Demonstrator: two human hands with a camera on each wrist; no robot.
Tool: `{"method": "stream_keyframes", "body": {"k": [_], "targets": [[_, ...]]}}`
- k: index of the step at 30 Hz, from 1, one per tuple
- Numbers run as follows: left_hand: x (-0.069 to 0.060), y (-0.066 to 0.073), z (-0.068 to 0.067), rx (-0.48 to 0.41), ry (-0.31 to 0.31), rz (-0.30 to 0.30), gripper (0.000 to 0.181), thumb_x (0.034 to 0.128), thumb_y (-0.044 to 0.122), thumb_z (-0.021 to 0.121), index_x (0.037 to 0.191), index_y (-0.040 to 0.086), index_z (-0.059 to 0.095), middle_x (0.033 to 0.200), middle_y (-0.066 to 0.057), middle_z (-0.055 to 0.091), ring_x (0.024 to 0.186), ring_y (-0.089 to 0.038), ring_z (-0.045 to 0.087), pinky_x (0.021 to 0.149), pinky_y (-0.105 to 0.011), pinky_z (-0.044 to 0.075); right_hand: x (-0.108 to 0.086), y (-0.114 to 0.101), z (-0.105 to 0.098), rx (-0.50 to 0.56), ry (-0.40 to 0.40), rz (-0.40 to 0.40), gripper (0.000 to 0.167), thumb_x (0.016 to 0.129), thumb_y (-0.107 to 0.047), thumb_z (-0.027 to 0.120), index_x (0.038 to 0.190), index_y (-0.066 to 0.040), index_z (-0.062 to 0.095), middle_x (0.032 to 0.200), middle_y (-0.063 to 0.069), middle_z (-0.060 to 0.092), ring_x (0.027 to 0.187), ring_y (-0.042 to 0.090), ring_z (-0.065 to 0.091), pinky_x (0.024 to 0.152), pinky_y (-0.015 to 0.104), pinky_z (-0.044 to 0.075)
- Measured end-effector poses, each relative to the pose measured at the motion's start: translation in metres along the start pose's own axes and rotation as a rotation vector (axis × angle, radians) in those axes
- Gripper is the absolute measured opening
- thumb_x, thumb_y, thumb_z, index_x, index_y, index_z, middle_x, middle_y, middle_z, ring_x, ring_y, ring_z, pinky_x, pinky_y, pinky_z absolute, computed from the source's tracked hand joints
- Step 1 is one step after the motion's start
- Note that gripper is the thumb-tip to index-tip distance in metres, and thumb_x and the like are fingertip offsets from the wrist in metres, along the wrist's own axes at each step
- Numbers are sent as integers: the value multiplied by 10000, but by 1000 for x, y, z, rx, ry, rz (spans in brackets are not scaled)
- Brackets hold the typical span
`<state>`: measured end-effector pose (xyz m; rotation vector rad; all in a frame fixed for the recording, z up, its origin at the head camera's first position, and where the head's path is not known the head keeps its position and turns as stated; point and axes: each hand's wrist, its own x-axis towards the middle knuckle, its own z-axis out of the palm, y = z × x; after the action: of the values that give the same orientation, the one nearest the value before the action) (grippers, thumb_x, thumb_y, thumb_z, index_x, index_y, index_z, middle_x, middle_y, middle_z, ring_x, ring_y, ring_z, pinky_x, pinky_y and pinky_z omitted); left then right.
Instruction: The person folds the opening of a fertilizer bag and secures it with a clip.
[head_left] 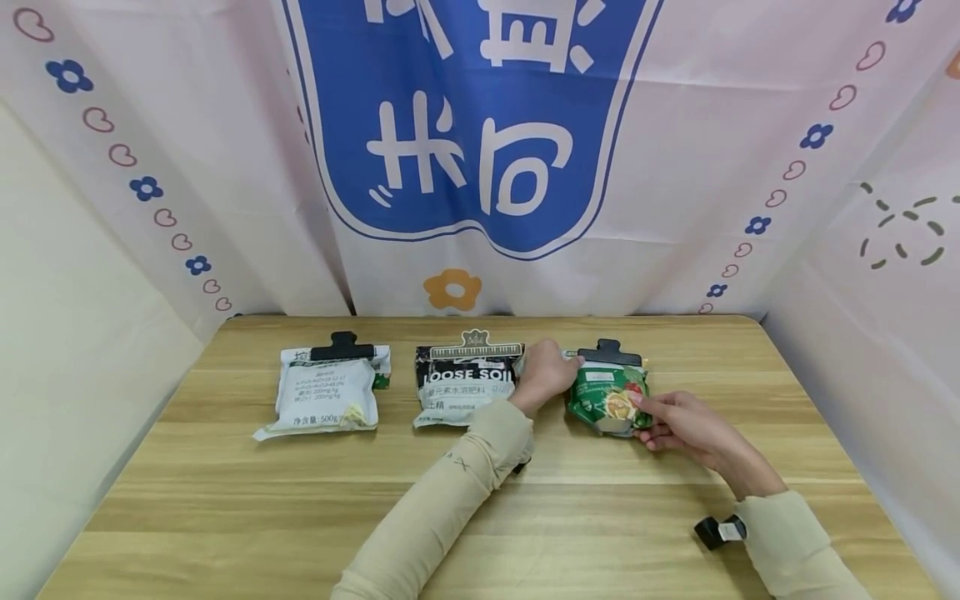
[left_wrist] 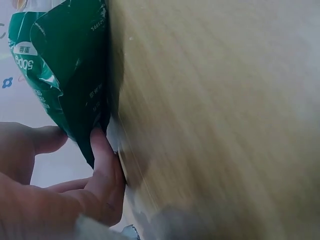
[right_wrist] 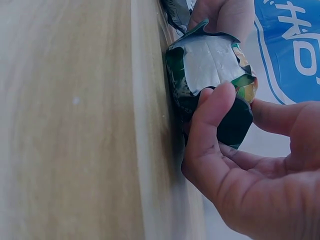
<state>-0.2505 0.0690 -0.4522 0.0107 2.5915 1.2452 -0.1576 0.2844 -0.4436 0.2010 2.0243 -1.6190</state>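
Note:
A green bag with a food picture on its front lies at the right of the row, and a black clip sits across its top edge. My left hand pinches the bag's left side; in the left wrist view, thumb and fingers close on a corner of the green bag. My right hand pinches the lower right corner. In the right wrist view, the folded silver-and-green bag end shows above the right hand.
Left of the green bag lies a black-and-white "LOOSE SOIL" bag with a decorative clip, partly behind my left arm. Farther left is a white bag with a black clip. A printed curtain hangs behind the wooden table.

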Motion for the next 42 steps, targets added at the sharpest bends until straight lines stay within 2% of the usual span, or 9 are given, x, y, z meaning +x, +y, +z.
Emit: {"method": "stream_keyframes", "body": {"k": [3, 5, 7, 17, 20, 25, 30, 35, 42], "targets": [[-8, 5, -6, 3, -18, -12, 554, 1041, 370, 661, 590, 119, 462, 1266, -217, 634, 1015, -276, 599, 808, -380, 535, 1, -1, 0, -2, -16, -10, 503, 1128, -339, 486, 1317, 125, 531, 923, 35, 699, 796, 90, 663, 722, 222, 634], [-10, 5, -7, 2, -15, -8, 546, 1052, 368, 641, 608, 86, 493, 1575, -268, 446, 1274, -333, 530, 968, -451, 520, 1, -1, 0, 2, -13, -3, 502, 1125, -344, 495, 1314, 119, 534, 918, 36, 702, 791, 93, 665, 724, 223, 634], [-12, 5, -7, 8, -17, -5, 538, 1057, 363, 629, 621, 72, 506, 1666, -288, 329, 1397, -364, 481, 1055, -483, 507, 1, -2, -1, -4, -10, 4, 505, 1124, -352, 496, 1316, 114, 536, 914, 37, 704, 788, 97, 667, 728, 227, 637], [-26, 10, -8, 124, -18, 69, 458, 1062, 370, 594, 730, 54, 595, 1476, -260, 453, 1183, -351, 508, 954, -576, 552, -1, -6, 0, -121, 44, 20, 548, 1127, -387, 477, 1310, 125, 543, 914, 60, 702, 771, 125, 676, 721, 268, 645], [-27, 9, -8, 177, -26, 121, 382, 1066, 367, 595, 1035, 12, 731, 1418, -208, 536, 1132, -308, 534, 897, -475, 558, -4, -8, 0, -220, 81, 12, 609, 1130, -405, 460, 1362, 152, 545, 941, 93, 715, 780, 142, 675, 719, 292, 647], [-34, 8, -17, 238, -32, 226, 474, 1069, 346, 600, 1432, 44, 629, 1390, -156, 625, 1151, -266, 609, 978, -411, 574, -12, -15, 2, -324, 161, 1, 711, 1111, -495, 468, 1440, 134, 495, 959, 126, 711, 785, 179, 667, 702, 332, 635], [-42, 6, -35, 226, -24, 305, 443, 1058, 333, 628, 1423, 81, 643, 1415, -135, 640, 1272, -283, 621, 1083, -464, 566, -20, -23, 1, -439, 234, -46, 856, 1076, -587, 482, 1524, 132, 360, 1203, 274, 658, 1012, 331, 670, 823, 423, 620], [-42, 3, -59, 281, -3, 462, 514, 1046, 405, 636, 1489, 150, 586, 1552, -99, 557, 1380, -305, 599, 1141, -495, 548, -27, -29, -3, -568, 271, -112, 886, 1064, -614, 484, 1557, 108, 344, 1492, 377, 480, 1317, 506, 542, 976, 575, 577], [-41, -12, -107, 502, 184, 690, 668, 1023, 606, 574, 1516, 157, 556, 1551, -61, 590, 1423, -283, 578, 1211, -517, 483, -28, -36, -10, -629, 328, -278, 859, 1059, -537, 566, 1604, 67, 289, 1610, 406, 309, 1364, 620, 488, 1027, 696, 547]]}}
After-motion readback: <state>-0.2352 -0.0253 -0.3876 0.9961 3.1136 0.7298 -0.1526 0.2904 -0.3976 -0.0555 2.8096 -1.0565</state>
